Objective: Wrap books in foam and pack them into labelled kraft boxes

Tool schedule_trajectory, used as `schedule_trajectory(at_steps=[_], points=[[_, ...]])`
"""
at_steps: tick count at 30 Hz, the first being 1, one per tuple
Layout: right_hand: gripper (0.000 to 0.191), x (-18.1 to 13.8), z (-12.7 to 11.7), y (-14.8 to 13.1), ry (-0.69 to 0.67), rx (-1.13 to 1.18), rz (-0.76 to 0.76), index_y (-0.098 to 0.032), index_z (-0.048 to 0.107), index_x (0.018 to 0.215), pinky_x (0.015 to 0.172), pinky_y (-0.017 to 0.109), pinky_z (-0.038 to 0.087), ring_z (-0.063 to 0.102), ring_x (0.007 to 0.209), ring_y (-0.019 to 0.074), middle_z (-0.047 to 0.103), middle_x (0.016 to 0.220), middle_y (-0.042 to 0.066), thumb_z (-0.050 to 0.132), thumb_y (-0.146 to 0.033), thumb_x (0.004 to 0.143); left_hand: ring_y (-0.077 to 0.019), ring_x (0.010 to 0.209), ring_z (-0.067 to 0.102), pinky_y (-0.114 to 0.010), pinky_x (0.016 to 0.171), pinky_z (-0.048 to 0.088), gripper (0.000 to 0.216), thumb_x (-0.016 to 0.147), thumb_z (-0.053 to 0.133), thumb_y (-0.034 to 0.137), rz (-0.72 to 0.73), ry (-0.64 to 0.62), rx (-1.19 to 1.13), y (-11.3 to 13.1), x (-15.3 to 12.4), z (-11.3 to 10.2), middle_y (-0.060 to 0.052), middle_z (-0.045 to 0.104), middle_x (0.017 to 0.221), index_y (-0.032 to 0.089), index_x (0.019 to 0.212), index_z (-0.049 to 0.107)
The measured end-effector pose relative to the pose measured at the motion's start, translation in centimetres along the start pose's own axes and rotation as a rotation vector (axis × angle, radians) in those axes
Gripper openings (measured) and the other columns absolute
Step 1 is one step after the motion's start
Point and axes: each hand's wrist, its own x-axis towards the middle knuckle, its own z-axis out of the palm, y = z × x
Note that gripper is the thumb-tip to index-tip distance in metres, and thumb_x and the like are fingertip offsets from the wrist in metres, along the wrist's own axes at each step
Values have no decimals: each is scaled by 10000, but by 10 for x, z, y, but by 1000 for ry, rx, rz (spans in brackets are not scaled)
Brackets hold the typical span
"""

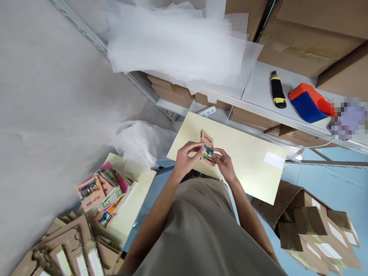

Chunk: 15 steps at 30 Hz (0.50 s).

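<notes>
Between my two hands, above the pale yellow tabletop (248, 156), is a small pink booklet (207, 147) with a colourful picture on its cover. My left hand (188, 157) pinches its left edge between thumb and fingers. On the opposite edge, the fingers of my right hand (223, 162) are closed on the booklet too. It is held tilted, its picture side facing up toward me. A white paper label (273, 160) lies on the tabletop to the right of my hands.
A side table (143, 183) at left carries a pile of booklets (107, 189). Flattened cardboard (64, 251) lies below it. On the shelf ahead are white foam sheets (180, 41), a box cutter (278, 90) and a tape dispenser (309, 102). Taped cartons (317, 230) stand at lower right.
</notes>
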Motion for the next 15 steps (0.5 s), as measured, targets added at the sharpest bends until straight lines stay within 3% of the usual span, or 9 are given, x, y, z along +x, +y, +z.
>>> schedule_trajectory(at_steps=[4, 9, 12, 15], points=[[568, 8, 4, 3, -59, 37, 22, -269, 597, 1209, 759, 362, 585, 683, 694, 183, 816, 869, 5, 795, -693, 887, -188, 977, 755, -313, 907, 645, 216, 1005, 769, 348, 148, -66, 122, 6, -6, 10, -75, 755, 1058, 254, 1175, 863], [434, 24, 5, 7, -69, 127, 38, -289, 581, 1149, 827, 384, 605, 730, 727, 190, 840, 908, 5, 828, -551, 906, -176, 977, 736, -331, 900, 646, 222, 1032, 724, 235, 259, -113, 230, -2, -2, 9, -49, 704, 1058, 308, 1212, 830], [451, 35, 9, 18, -2, 152, 62, -293, 578, 1153, 848, 393, 629, 758, 781, 195, 850, 942, 1, 869, -474, 859, -183, 1020, 745, -338, 927, 660, 228, 1064, 687, 255, 239, -117, 265, -13, 6, 2, -55, 712, 1111, 309, 1255, 798], [556, 49, 17, 35, 75, 147, 107, -284, 589, 1235, 837, 420, 663, 776, 800, 209, 848, 936, -1, 886, -476, 805, -192, 1076, 765, -345, 976, 665, 344, 1108, 616, 302, 169, -73, 293, -26, 16, -10, -70, 741, 1214, 296, 1446, 680]])
